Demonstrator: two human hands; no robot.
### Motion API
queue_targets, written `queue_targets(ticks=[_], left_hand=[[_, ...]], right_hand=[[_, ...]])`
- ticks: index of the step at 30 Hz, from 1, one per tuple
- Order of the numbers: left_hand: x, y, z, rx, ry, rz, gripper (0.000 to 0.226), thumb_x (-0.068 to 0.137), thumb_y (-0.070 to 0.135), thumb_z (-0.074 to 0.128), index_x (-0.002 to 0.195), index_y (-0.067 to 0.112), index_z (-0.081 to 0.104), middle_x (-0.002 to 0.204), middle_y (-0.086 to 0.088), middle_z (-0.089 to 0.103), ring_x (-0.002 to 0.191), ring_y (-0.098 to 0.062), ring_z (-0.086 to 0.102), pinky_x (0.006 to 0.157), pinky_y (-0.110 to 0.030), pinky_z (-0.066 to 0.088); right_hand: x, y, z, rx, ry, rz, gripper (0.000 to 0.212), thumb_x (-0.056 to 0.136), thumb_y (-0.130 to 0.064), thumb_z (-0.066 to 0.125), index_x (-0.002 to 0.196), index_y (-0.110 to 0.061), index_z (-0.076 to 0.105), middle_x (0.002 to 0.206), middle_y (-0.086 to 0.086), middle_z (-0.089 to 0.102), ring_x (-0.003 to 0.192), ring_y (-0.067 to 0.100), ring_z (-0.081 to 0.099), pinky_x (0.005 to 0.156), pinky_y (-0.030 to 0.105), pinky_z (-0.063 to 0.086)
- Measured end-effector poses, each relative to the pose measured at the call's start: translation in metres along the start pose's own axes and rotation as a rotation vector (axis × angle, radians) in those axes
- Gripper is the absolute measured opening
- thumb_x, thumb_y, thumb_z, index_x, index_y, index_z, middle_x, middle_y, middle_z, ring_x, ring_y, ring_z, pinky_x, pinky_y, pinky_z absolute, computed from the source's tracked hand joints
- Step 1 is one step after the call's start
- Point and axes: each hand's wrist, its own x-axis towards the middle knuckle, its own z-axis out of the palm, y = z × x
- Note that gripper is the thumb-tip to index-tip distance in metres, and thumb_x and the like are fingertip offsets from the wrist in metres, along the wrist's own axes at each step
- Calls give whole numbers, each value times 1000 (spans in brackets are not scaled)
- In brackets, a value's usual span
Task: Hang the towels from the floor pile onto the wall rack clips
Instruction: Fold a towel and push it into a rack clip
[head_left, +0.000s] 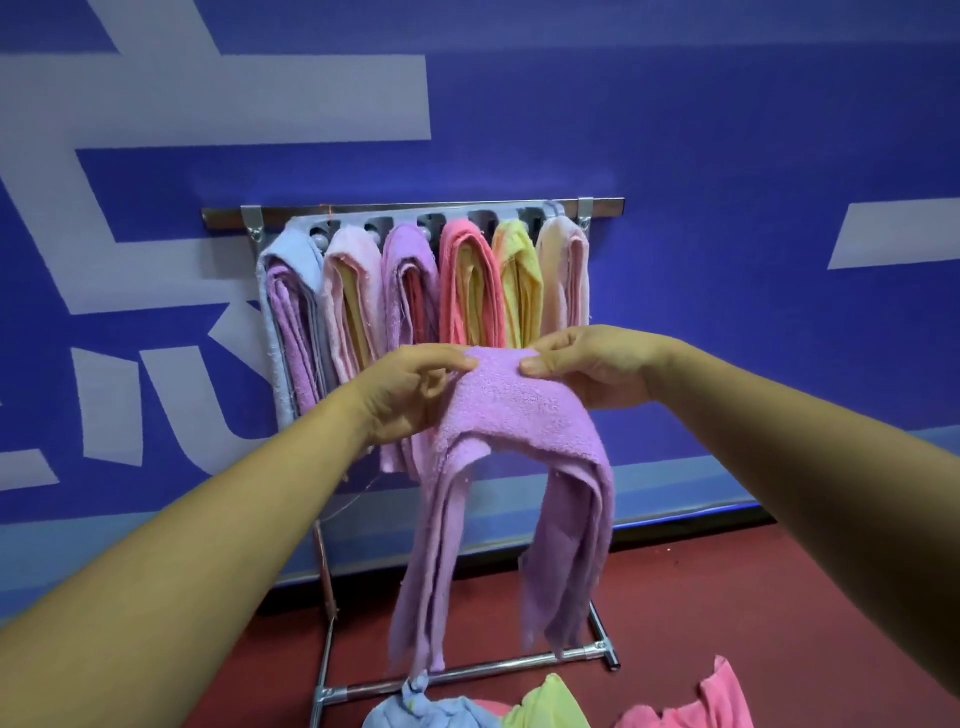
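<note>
Floor (727, 587): dark red.
Stand (467, 673): its metal foot bar rests on the floor.
Lying crumpled near the bar: blue towel (431, 716), yellow-green towel (545, 705), pink towel (696, 707).

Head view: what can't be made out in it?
Rack clips: head view, mostly covered by the hung towels.
Floor pile: head view, cut off by the bottom edge.
Hung towels' lower ends: head view, behind the left hand, right hand and purple towel.
</note>
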Motion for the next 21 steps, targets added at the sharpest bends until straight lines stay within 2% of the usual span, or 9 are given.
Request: queue_targets(ticks=[3, 5, 7, 9, 11, 14, 18, 20, 21], left_hand=[[25, 14, 0, 145, -47, -22, 53, 74, 18, 68, 122, -3, 62, 113, -17, 64, 99, -27, 57, 88, -36, 46], [38, 23, 5, 304, -115, -37, 29, 84, 14, 65, 110, 1, 67, 94, -1, 68, 82, -11, 62, 70, -22, 50], [55, 30, 5, 424, -119, -64, 11, 93, 11, 58, 96, 4, 66, 79, 5, 65, 66, -5, 58, 59, -19, 45], [73, 37, 4, 489, -119, -57, 34, 87, 21, 65, 103, -9, 60, 86, -9, 56, 74, -18, 51, 67, -26, 40], [90, 48, 6, 496, -130, -53, 49, 77, 30, 71, 108, -7, 59, 98, -11, 46, 82, -25, 41, 69, -32, 36], [116, 71, 15, 520, -131, -18, 20, 78, 24, 66, 89, 8, 62, 88, -9, 54, 81, -17, 49, 70, -29, 39], [149, 112, 13, 579, -142, 35, 10, 79, 21, 63, 85, 13, 61, 84, -5, 57, 82, -18, 52, 76, -30, 44], [159, 132, 11, 603, -130, 63, 10, 80, 19, 60, 72, 19, 66, 75, 0, 60, 73, -16, 55, 72, -26, 47], [163, 140, 9, 612, -113, 86, 13, 79, 19, 59, 67, 21, 66, 71, 1, 58, 68, -15, 53, 67, -24, 47]], right_hand=[[-2, -11, -23, 42, 34, -85, 22, 86, -15, 59, 78, -11, 79, 79, 3, 74, 71, 13, 69, 70, 25, 56], [-3, -15, -40, 72, 123, -123, 29, 91, -11, 52, 78, -9, 78, 77, 6, 74, 68, 15, 69, 66, 24, 56], [-4, -19, -57, 34, 200, -122, 27, 97, -7, 49, 83, -4, 73, 74, 7, 72, 65, 15, 68, 62, 24, 55], [-4, -22, -73, -55, 225, -78, 17, 98, -5, 52, 93, 6, 64, 79, 10, 70, 68, 17, 67, 63, 26, 55], [-3, -28, -90, -141, 277, -54, 27, 95, -5, 57, 106, 20, 55, 88, 17, 65, 73, 20, 66, 67, 28, 56], [-4, -43, -114, -155, 340, -67, 25, 95, -4, 56, 109, 16, 60, 85, 14, 67, 70, 18, 66, 65, 27, 56], [8, -69, -140, -129, 400, -80, 11, 97, -5, 53, 91, -1, 61, 76, 7, 64, 65, 16, 62, 61, 24, 53], [20, -83, -150, -125, 436, -83, 10, 97, -5, 53, 93, 1, 60, 85, 13, 65, 68, 17, 64, 63, 25, 53], [27, -89, -153, -130, 434, -90, 18, 95, -6, 55, 105, 8, 60, 101, 22, 68, 80, 21, 66, 72, 28, 54]])
